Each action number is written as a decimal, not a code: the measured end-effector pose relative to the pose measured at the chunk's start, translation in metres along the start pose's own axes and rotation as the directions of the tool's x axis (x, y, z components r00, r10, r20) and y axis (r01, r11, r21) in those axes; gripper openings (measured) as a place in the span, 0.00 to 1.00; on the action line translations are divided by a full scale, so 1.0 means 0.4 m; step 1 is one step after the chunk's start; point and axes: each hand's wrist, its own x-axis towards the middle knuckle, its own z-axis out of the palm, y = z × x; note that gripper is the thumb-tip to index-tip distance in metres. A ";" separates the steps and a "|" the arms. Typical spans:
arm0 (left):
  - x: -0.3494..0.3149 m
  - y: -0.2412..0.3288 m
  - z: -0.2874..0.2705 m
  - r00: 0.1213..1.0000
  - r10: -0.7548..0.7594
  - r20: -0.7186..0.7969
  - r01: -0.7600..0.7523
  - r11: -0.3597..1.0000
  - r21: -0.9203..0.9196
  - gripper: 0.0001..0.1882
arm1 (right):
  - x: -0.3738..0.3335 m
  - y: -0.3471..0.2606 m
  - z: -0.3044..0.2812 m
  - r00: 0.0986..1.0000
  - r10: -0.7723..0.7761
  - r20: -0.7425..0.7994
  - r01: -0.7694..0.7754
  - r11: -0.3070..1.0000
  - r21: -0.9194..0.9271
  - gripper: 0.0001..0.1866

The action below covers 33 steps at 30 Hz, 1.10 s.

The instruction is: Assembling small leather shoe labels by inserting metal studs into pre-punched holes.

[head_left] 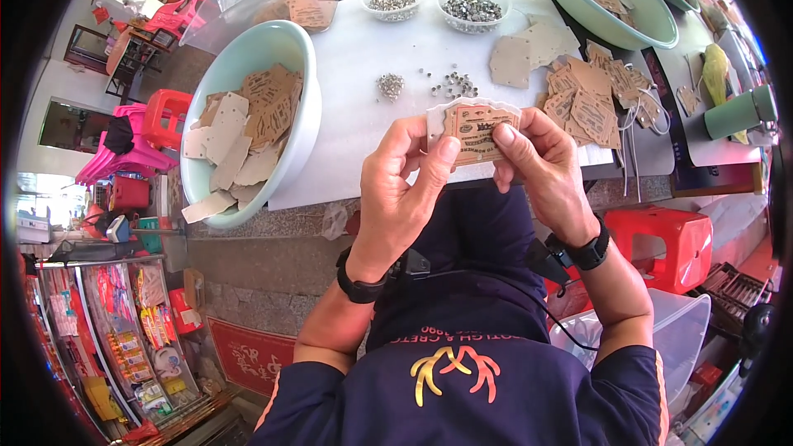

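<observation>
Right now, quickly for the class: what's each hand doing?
Left hand: closed, holding the flat brown printed cardboard piece.
Right hand: closed, holding that piece's right side.

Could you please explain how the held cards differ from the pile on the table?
The held cards are raised between the left hand and right hand; the pile lies on the table. The held cards sit closely together; the pile spreads out. Both show brown, printed faces.

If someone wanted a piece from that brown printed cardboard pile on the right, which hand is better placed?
Probably the right hand: it's nearer the brown printed cardboard pile. The left hand is farther away. Both hold the brown printed cardboard piece; the left might manage it alone.
</observation>
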 end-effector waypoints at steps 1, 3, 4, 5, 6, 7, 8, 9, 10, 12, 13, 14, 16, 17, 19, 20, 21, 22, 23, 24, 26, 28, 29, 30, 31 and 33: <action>0.000 0.000 0.004 1.000 0.027 -0.014 -0.027 1.000 -0.002 0.11 | -0.001 0.002 0.002 1.000 0.000 0.000 0.000 1.000 0.000 0.10; -0.003 0.002 0.002 1.000 0.000 -0.009 0.000 1.000 -0.026 0.11 | -0.002 0.007 0.005 1.000 -0.010 0.010 0.010 1.000 0.004 0.10; -0.005 0.003 0.000 1.000 -0.028 -0.002 0.028 0.998 -0.050 0.11 | -0.003 0.007 0.005 1.000 -0.010 0.010 0.010 1.000 0.003 0.10; -0.007 0.004 -0.003 1.000 -0.027 -0.002 0.027 0.998 -0.050 0.11 | -0.005 0.007 0.005 1.000 -0.004 0.022 0.004 1.000 0.001 0.10; -0.009 0.005 -0.006 0.999 -0.054 -0.005 0.054 0.996 -0.066 0.11 | -0.006 0.007 0.005 0.999 0.002 0.033 -0.002 1.000 0.000 0.10; -0.010 0.006 -0.006 0.997 -0.081 -0.006 0.080 0.993 -0.083 0.12 | -0.007 0.007 0.005 0.999 0.000 0.034 0.000 1.000 -0.001 0.10; -0.010 0.008 -0.006 0.997 -0.079 -0.006 0.078 0.994 -0.083 0.12 | -0.009 0.007 0.004 0.999 -0.003 0.038 0.003 1.000 -0.020 0.11; -0.010 0.010 -0.005 0.997 -0.082 -0.010 0.080 0.993 -0.090 0.11 | -0.011 0.006 0.003 0.999 -0.005 0.043 0.007 0.999 -0.039 0.11; -0.012 0.010 -0.005 0.996 -0.086 -0.015 0.084 0.992 -0.095 0.11 | -0.013 0.005 0.006 0.999 -0.006 0.043 0.008 0.999 -0.038 0.11; -0.012 0.012 -0.005 0.996 -0.085 -0.013 0.083 0.992 -0.098 0.11 | -0.016 -0.003 0.016 1.000 0.000 0.018 0.001 0.997 -0.077 0.14; -0.013 0.014 -0.004 0.996 -0.085 -0.011 0.083 0.991 -0.101 0.11 | -0.019 -0.006 0.021 1.000 0.001 0.018 0.000 0.997 -0.076 0.14; -0.015 0.016 -0.003 0.996 -0.086 -0.011 0.085 0.991 -0.100 0.11 | -0.023 -0.009 0.026 1.000 -0.016 0.022 0.018 0.995 -0.095 0.16; -0.016 0.020 -0.001 0.997 -0.082 -0.005 0.081 0.991 -0.103 0.11 | -0.028 -0.010 0.030 0.999 -0.032 0.024 0.035 0.993 -0.114 0.19; -0.016 0.021 0.001 0.997 -0.083 -0.003 0.082 0.991 -0.103 0.11 | -0.030 -0.009 0.030 0.998 -0.033 0.057 0.038 0.995 -0.095 0.21; -0.018 0.025 0.006 0.998 -0.053 -0.013 0.051 0.993 -0.109 0.09 | -0.033 -0.006 0.030 0.996 -0.033 0.086 0.040 0.996 -0.075 0.22; -0.018 0.028 0.010 0.998 -0.055 -0.011 0.054 0.993 -0.108 0.09 | -0.035 -0.004 0.030 0.996 -0.019 0.084 0.024 0.998 -0.060 0.23; -0.018 0.031 0.013 1.000 -0.020 -0.017 0.018 0.997 -0.073 0.09 | -0.036 -0.002 0.031 0.997 -0.005 0.082 0.008 0.999 -0.046 0.23; -0.018 0.033 0.015 1.000 0.017 -0.022 -0.018 0.999 -0.038 0.09 | -0.037 -0.002 0.033 0.997 -0.004 0.081 0.008 0.999 -0.044 0.23; -0.019 0.033 0.014 1.000 0.015 -0.021 -0.016 0.999 -0.037 0.09 | -0.038 -0.002 0.037 0.997 -0.004 0.080 0.004 1.000 -0.009 0.22; -0.020 0.033 0.011 0.999 0.040 -0.013 -0.040 0.999 -0.008 0.09 | -0.039 -0.002 0.039 0.997 -0.003 0.080 0.001 1.000 0.027 0.22; -0.021 0.032 0.006 0.998 0.063 -0.004 -0.063 0.998 0.021 0.09 | -0.041 0.000 0.038 0.996 -0.013 0.087 0.011 0.999 0.034 0.21; -0.019 0.032 -0.001 0.997 0.080 -0.004 -0.080 0.996 0.034 0.08 | -0.043 0.004 0.037 0.995 -0.025 0.094 0.021 0.999 0.041 0.21; -0.019 0.033 -0.004 0.997 0.080 -0.003 -0.079 0.996 0.034 0.08 | -0.045 0.008 0.037 0.993 -0.074 0.093 0.070 0.997 0.040 0.19; -0.018 0.035 -0.007 0.993 0.118 -0.013 -0.116 0.986 0.119 0.07 | -0.045 0.013 0.036 0.988 -0.123 0.092 0.120 0.992 0.038 0.17; -0.018 0.036 -0.009 0.987 0.158 -0.020 -0.151 0.967 0.204 0.06 | -0.044 0.020 0.030 0.988 -0.123 0.092 0.120 0.992 0.039 0.17; -0.010 0.032 -0.011 0.975 0.222 -0.002 -0.218 0.958 0.184 0.05 | -0.042 0.033 0.008 0.946 -0.298 0.129 0.312 0.944 -0.104 0.14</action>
